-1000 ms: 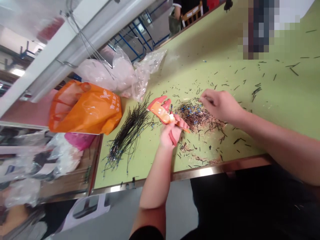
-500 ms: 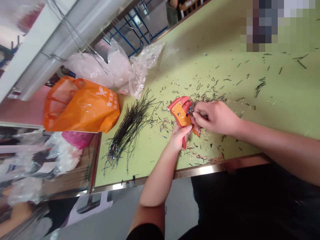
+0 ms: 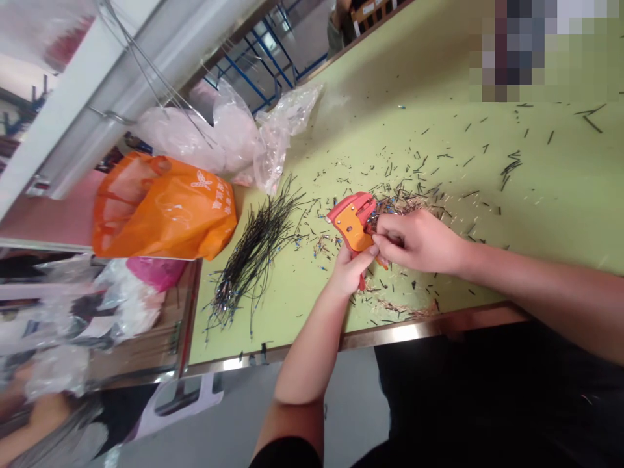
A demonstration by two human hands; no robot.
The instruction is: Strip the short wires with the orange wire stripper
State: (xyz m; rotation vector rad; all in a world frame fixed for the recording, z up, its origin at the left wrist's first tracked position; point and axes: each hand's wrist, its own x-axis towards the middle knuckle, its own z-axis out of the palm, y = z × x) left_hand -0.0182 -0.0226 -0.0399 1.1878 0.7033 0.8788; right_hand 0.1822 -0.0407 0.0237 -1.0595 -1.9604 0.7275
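Green counter point(image 3: 439, 91) littered with cut wire scraps point(image 3: 419, 195) carries a bundle of black wires point(image 3: 253, 250) near its front edge, beside an orange bag point(image 3: 166, 208). Near that front edge, the left hand point(image 3: 351, 270) has its fingers wrapped around the handle of an orange wire stripper point(image 3: 351, 224). The right hand point(image 3: 422, 242) pinches something small at the tool's head; what it is cannot be made out.

orange plastic bag point(image 3: 166, 208) | white butterfly logo and white print showing | characters blurring, nothing reading legibly
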